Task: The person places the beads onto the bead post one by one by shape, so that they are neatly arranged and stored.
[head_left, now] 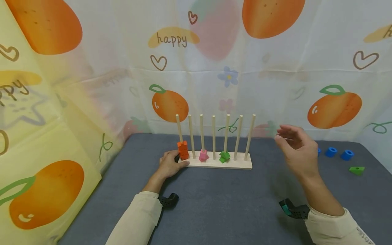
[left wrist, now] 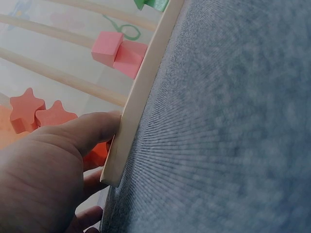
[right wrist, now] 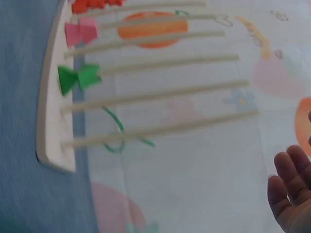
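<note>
A wooden peg stand [head_left: 235, 165] with several upright dowels stands near the back of the table. My left hand [head_left: 169, 165] grips the left end of its base, the thumb on the front edge in the left wrist view. Orange-red star blocks [head_left: 183, 150] are stacked on the leftmost dowel, partly behind that hand in the left wrist view. Pink blocks [head_left: 203, 156] sit on the third dowel and green triangular blocks [head_left: 225, 157] on the fifth. My right hand [head_left: 300, 149] is raised to the right of the stand, its fingers loosely bent, holding nothing.
Blue ring-shaped blocks [head_left: 331, 151] lie at the back right of the grey tabletop [head_left: 226, 207], one partly hidden by my right hand. A loose green triangular block [head_left: 357, 170] lies nearer me. A fruit-patterned cloth [head_left: 269, 78] hangs behind the table.
</note>
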Tool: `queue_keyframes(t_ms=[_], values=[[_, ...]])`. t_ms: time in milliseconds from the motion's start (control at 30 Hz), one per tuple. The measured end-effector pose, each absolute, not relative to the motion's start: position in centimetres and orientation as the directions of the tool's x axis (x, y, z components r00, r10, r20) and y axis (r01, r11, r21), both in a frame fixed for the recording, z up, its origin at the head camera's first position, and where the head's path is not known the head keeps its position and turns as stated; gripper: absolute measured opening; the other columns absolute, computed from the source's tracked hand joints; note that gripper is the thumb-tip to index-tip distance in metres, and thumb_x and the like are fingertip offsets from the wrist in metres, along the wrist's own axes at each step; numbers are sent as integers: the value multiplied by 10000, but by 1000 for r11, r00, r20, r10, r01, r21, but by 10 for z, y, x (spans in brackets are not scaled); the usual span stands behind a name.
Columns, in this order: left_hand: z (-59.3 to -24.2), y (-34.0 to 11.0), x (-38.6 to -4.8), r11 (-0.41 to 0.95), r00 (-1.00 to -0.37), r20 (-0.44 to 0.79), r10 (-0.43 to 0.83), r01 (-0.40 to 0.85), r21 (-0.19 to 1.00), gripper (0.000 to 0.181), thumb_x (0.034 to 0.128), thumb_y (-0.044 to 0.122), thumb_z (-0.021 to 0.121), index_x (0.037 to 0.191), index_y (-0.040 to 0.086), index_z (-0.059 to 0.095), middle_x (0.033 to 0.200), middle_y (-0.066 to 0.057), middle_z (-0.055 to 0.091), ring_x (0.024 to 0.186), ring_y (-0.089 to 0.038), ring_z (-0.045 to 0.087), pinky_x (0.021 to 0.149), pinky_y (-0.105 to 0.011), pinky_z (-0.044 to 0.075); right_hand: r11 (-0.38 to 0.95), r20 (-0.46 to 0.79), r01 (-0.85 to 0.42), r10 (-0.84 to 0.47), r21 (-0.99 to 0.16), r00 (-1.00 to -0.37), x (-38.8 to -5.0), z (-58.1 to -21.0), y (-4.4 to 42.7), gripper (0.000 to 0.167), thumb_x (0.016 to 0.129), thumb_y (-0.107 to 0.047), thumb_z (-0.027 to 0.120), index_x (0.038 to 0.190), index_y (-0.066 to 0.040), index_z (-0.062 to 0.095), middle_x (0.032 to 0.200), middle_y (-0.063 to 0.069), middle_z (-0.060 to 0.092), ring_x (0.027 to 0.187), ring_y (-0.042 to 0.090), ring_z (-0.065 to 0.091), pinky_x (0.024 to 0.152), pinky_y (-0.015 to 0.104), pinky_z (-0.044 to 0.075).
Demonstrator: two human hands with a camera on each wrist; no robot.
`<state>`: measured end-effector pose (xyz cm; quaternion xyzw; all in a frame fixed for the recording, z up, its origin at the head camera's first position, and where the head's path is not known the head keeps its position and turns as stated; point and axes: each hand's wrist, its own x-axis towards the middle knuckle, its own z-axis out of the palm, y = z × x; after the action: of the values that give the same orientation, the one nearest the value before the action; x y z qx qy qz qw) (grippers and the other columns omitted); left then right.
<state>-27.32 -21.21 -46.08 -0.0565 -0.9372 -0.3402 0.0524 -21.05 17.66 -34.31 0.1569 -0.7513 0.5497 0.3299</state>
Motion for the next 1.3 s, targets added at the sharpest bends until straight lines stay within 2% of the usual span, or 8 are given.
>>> queue_keyframes(t_ms=[167,467,733,933,1133,1233,1300], values=[[-462,-211,-273,756,-989,131,64,134,640,468,828,329,767,1220,100,657,1285,-138,577,1269,-355,355,1012,-535,187,384,710,-614,191,-689,-678,-213,-343,206,330,852,82,655,1180,45,641,1016,20,658,906,116,605,783,164,453],[-463,-213,-274,757,-987,140,76,149,636,489,830,328,763,1245,98,644,1269,-142,583,1256,-355,359,995,-544,194,495,728,-540,380,-681,-570,-226,-359,262,317,829,39,634,1144,61,664,964,-77,660,905,67,578,753,176,411],[-461,-212,-273,764,-985,149,82,158,626,517,834,324,763,1276,91,627,1264,-146,588,1254,-366,361,992,-559,196,619,694,-348,497,-704,-521,-229,-382,296,304,881,-83,623,1180,-83,680,959,-252,541,925,-46,500,784,178,364],[-463,-211,-273,765,-984,153,87,164,622,503,834,325,764,1262,96,636,1261,-140,592,1249,-365,369,987,-564,201,623,613,-174,610,-762,-502,-228,-400,321,317,908,-151,587,1210,-90,659,960,-310,447,957,-103,423,818,178,336],[-461,-211,-271,756,-986,149,75,154,636,489,832,316,768,1251,97,642,1266,-146,586,1255,-366,364,1002,-561,183,592,536,-47,689,-804,-488,-230,-423,341,352,920,-166,565,1255,-76,621,1028,-288,434,1092,9,448,891,193,310],[-460,-211,-271,756,-988,136,75,145,638,509,835,321,764,1272,96,631,1278,-155,576,1261,-365,355,1005,-559,180,544,473,-1,729,-839,-495,-231,-431,351,402,929,-182,544,1326,-123,564,1179,-192,477,1210,87,407,1000,255,273],[-459,-211,-272,758,-989,131,73,140,637,518,837,322,762,1281,93,624,1286,-163,568,1261,-366,353,1005,-558,179,494,405,41,755,-869,-516,-231,-434,358,444,939,-204,527,1381,-159,509,1309,-82,472,1283,129,357,1061,306,232]])
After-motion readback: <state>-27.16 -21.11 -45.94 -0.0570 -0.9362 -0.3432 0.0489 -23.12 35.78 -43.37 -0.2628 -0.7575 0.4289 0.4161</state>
